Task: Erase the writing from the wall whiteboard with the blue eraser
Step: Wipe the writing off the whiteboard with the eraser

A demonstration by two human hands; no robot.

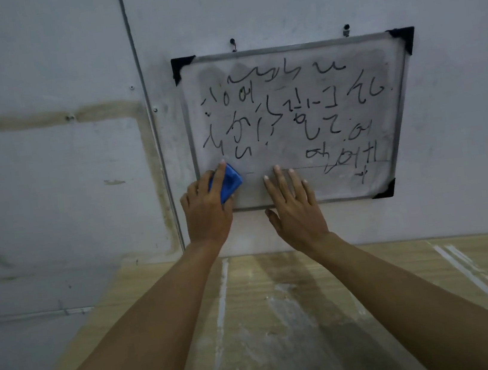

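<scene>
A small wall whiteboard (380, 49) with a metal frame and black corner caps hangs on a grey wall. Black handwriting (288, 109) covers most of its surface. My left hand (205, 212) grips the blue eraser (229, 182) and holds it against the board's lower left corner. My right hand (296, 205) lies flat with straight fingers on the board's bottom edge, just right of the eraser.
A light wooden tabletop (286, 320) with white scuffs stands under the board, against the wall. Two hooks (232, 42) hold the board up. A vertical metal strip (149, 119) runs down the wall left of the board.
</scene>
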